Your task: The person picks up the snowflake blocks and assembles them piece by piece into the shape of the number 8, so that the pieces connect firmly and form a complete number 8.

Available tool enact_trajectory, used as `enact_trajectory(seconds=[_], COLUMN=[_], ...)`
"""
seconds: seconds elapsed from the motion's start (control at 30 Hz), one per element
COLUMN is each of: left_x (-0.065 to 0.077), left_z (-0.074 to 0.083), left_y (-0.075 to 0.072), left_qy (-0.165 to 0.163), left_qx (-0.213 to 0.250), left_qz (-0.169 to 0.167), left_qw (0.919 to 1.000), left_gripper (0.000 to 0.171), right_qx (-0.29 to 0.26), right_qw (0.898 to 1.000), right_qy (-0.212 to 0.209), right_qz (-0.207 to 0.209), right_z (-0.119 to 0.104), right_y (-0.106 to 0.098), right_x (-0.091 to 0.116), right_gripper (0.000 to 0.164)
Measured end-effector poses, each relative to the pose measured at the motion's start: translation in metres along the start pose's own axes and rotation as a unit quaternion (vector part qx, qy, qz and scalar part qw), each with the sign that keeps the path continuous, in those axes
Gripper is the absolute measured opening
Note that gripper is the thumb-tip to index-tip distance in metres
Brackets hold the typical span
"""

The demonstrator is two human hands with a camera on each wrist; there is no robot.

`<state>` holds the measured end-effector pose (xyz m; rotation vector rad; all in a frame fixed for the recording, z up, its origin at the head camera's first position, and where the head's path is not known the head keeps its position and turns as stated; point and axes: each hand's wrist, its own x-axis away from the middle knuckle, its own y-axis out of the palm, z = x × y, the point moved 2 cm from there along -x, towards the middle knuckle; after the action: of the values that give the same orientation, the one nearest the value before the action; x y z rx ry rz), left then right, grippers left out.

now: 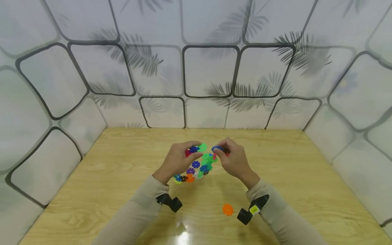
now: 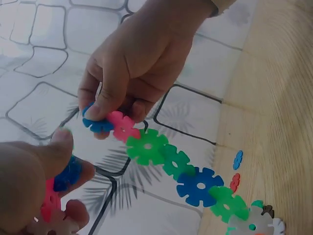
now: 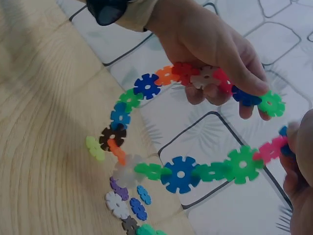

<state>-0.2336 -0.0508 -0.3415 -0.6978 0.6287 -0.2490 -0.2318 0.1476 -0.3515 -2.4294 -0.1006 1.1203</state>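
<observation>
A curved chain of slotted, flower-shaped plastic discs [image 3: 181, 175] in several colours hangs between the two hands, its lower bend near the table. My left hand [image 1: 180, 158] grips one end. Its thumb and fingers pinch a dark blue disc [image 3: 246, 96], and a bright green disc [image 3: 271, 103] sticks out past the fingertips. At the other end, my right hand [image 1: 234, 158] pinches a blue disc [image 2: 100, 126] between thumb and fingers, linked to a pink disc [image 2: 123, 126]. A small gap separates the two chain ends.
Loose discs lie below the chain, among them a purple disc [image 3: 119, 188], a white disc [image 3: 116, 204] and a yellow-green disc [image 3: 95, 148]. An orange disc [image 1: 228, 210] lies nearer the front of the wooden table [image 1: 122, 146]. A patterned wall covering [image 1: 211, 71] encloses the back and sides.
</observation>
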Motion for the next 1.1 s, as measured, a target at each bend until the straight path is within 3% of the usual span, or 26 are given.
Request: enact_trajectory(seconds=[0.2, 0.5, 0.73, 0.9, 1.1], left_x=[-0.001, -0.001, -0.002, -0.002, -0.002], left_z=[0.005, 0.006, 0.007, 0.008, 0.006], left_y=[-0.003, -0.005, -0.005, -0.003, 0.000], left_qy=[0.034, 0.082, 0.079, 0.094, 0.072], left_qx=[0.023, 0.021, 0.023, 0.005, 0.012], left_qz=[-0.048, -0.051, -0.074, -0.071, -0.079], left_qw=[0.9980, 0.9951, 0.9938, 0.9930, 0.9942], left_gripper=[0.035, 0.034, 0.032, 0.033, 0.033], right_qx=[-0.041, -0.047, -0.042, -0.027, -0.041], right_qw=[0.999, 0.998, 0.998, 0.999, 0.999], right_qy=[0.005, 0.022, 0.004, -0.009, 0.010], right_qz=[-0.005, -0.035, -0.044, -0.036, -0.034], right_z=[-0.001, -0.005, -0.002, -0.002, 0.001], right_y=[-0.006, -0.012, -0.012, -0.009, -0.006], right_x=[-0.004, -0.005, -0.005, -0.004, 0.000], right_gripper=[0.012, 0.008, 0.008, 0.007, 0.007])
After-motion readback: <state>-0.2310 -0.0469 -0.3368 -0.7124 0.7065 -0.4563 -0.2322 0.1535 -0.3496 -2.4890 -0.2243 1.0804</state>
